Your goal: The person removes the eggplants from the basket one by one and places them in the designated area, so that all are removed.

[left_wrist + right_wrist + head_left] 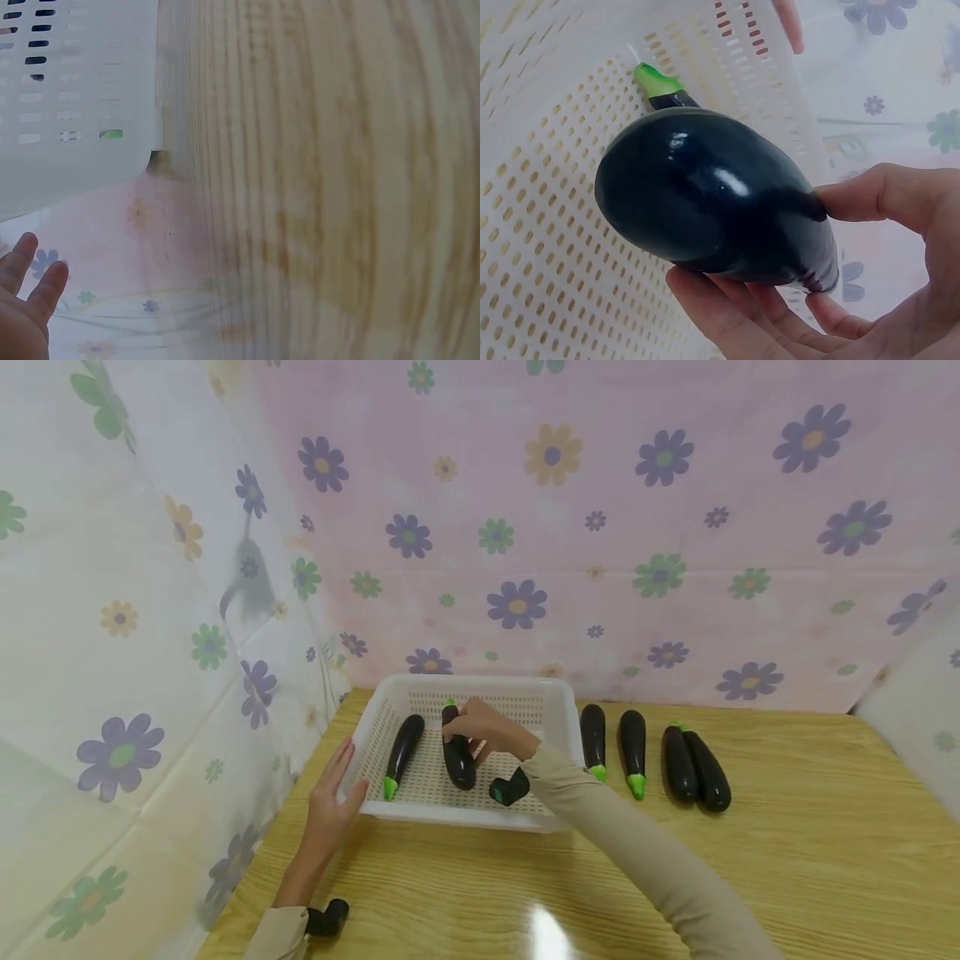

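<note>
My right hand grips a dark eggplant inside the white plastic basket. In the right wrist view the thumb is on one side of this eggplant and the fingers curl under the other. Another eggplant lies along the basket's left side, its green stem end toward the front. My left hand rests at the basket's left edge, fingers extended. The left wrist view shows part of that hand below the basket's perforated wall.
Right of the basket, on the wooden table, lie an eggplant close to the basket wall, a second eggplant, and two touching eggplants. Flowered cloth hangs behind the table and at its sides.
</note>
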A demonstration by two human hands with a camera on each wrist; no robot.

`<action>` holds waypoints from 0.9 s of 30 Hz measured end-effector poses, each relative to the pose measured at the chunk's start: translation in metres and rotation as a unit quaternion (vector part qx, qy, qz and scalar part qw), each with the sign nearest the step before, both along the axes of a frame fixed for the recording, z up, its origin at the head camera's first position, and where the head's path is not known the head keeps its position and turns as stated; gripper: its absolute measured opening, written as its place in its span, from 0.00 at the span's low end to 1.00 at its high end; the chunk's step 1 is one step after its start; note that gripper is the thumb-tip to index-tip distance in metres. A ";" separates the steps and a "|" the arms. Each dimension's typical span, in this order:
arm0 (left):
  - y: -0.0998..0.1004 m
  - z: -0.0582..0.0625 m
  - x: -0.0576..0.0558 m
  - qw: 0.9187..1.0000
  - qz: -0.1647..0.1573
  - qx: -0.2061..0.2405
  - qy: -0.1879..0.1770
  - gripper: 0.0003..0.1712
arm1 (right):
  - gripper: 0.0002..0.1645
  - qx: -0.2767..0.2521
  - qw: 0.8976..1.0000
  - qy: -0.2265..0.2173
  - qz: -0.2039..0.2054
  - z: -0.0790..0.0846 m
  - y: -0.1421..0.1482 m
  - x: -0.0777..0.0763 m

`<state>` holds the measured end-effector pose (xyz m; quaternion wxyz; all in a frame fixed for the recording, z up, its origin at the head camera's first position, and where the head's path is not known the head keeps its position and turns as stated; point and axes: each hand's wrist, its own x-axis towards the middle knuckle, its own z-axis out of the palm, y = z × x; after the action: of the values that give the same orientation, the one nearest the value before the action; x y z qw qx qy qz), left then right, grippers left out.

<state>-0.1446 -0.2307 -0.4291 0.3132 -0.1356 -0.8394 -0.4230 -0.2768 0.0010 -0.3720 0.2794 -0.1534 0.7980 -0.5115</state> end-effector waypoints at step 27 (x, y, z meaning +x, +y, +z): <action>-0.023 -0.034 -0.017 0.997 0.012 0.004 -0.070 0.36 | 0.21 0.005 1.000 0.000 -0.013 0.026 0.036 0.013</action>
<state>-0.1613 -0.2540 -0.4631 0.2593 -0.0936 -0.8591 -0.4313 -0.2635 0.0367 -0.3460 0.2734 -0.1413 0.8027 -0.5109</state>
